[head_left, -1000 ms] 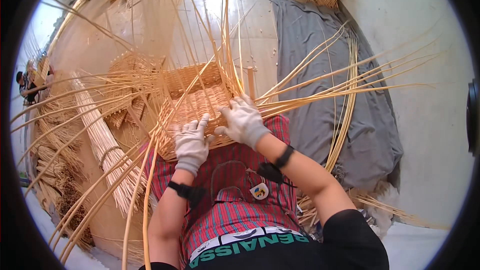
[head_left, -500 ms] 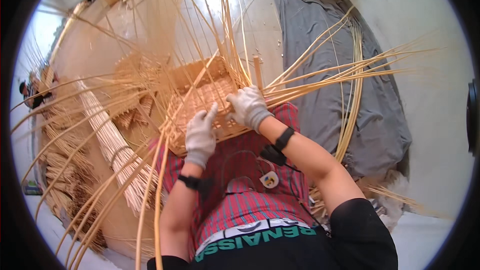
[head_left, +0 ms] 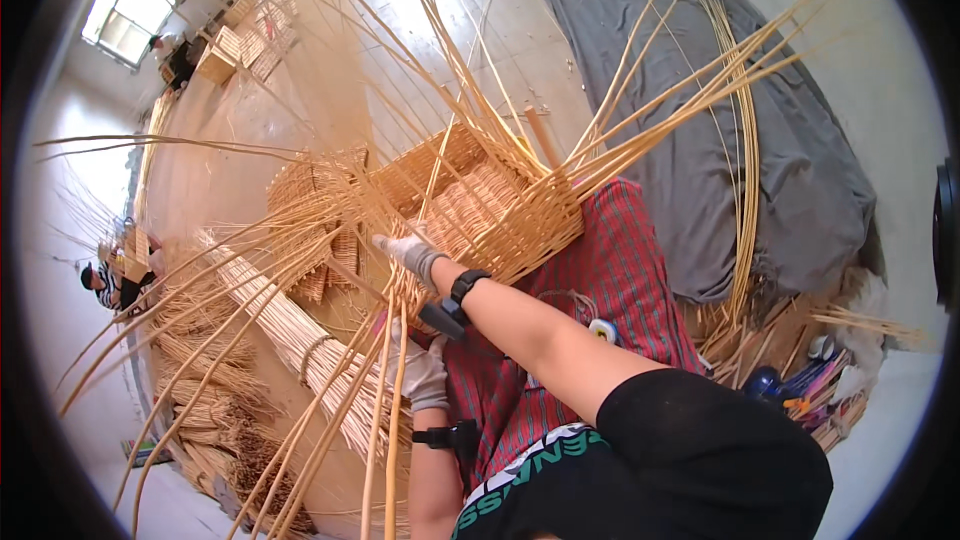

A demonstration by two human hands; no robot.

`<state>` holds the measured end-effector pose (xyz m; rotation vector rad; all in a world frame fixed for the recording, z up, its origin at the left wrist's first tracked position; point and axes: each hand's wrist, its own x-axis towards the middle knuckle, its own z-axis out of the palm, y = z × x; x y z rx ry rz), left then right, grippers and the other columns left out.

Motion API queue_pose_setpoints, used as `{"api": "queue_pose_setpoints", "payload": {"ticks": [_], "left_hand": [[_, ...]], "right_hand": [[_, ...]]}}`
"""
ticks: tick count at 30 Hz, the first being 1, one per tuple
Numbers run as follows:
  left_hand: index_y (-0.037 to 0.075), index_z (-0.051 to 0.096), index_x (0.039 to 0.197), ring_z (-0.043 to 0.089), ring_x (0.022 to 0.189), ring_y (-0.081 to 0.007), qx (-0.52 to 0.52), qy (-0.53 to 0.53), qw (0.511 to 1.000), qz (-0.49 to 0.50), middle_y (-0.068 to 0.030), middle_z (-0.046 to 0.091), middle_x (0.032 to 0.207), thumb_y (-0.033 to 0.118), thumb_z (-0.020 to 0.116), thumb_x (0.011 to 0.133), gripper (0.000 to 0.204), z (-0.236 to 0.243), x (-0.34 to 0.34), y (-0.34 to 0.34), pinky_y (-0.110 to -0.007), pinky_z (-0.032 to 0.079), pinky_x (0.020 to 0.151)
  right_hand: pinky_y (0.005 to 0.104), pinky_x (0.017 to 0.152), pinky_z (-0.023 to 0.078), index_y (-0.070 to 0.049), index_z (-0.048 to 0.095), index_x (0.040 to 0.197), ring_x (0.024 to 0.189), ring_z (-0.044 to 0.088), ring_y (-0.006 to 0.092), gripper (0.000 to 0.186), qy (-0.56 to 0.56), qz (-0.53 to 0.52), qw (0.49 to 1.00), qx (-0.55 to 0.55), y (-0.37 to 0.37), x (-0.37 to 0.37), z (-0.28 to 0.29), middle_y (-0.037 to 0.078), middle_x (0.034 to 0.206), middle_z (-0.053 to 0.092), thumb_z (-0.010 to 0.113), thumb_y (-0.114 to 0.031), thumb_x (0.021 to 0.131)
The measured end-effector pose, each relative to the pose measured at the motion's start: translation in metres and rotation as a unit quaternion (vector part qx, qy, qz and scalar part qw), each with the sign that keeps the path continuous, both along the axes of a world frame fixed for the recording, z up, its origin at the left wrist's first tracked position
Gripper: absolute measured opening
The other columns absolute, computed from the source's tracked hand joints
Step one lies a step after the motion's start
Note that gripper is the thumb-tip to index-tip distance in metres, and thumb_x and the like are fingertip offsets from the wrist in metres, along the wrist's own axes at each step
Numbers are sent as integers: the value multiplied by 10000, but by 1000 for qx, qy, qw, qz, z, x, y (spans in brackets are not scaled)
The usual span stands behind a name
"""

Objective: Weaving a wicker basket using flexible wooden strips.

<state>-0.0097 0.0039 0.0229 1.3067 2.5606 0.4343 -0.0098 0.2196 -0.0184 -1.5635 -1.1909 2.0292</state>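
Observation:
A partly woven wicker basket (head_left: 530, 230) sits tilted on my lap, with long uncut rods fanning out from its rim. My right hand (head_left: 412, 252), in a pale glove, is closed at the basket's left corner, where several rods come together. Lower down, my gloved left hand (head_left: 420, 372) is curled around the bundle of willow rods (head_left: 375, 410) that hangs from that corner. The rods cover part of its fingers. A red checked cloth (head_left: 640, 270) lies over my legs under the basket.
A tied bundle of peeled rods (head_left: 300, 340) lies on the floor to the left, near woven panels (head_left: 320, 190). Darker rods (head_left: 220, 400) are heaped beyond it. A grey cloth (head_left: 690, 140) with loose rods spreads at the right. Two people (head_left: 110, 285) sit at the far left.
The basket has turned and shifted right in view. My right hand has moved from its near right edge to the left corner. My left hand has dropped lower, among the hanging rods.

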Motion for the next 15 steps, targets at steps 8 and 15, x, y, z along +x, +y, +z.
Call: {"api": "queue_pose_setpoints", "payload": {"ticks": [8,15], "left_hand": [[124,422,1392,669,923,-370,71,124,989,-34,-125,674,1065,468,819,743,835,-28,-26,-18,-469,514,801],[94,465,1352,676,887,-348,86,93,991,-41,-132,670,1047,422,806,755,762,-35,-24,-4,-440,519,756]], "right_hand": [[388,914,504,-62,473,1441,1057,633,313,708,-95,-157,970,157,-28,-16,30,239,1337,592,742,-393,876],[377,745,529,-32,707,1096,798,667,289,452,80,-182,951,236,-21,-6,41,130,941,724,610,-454,965]]}}
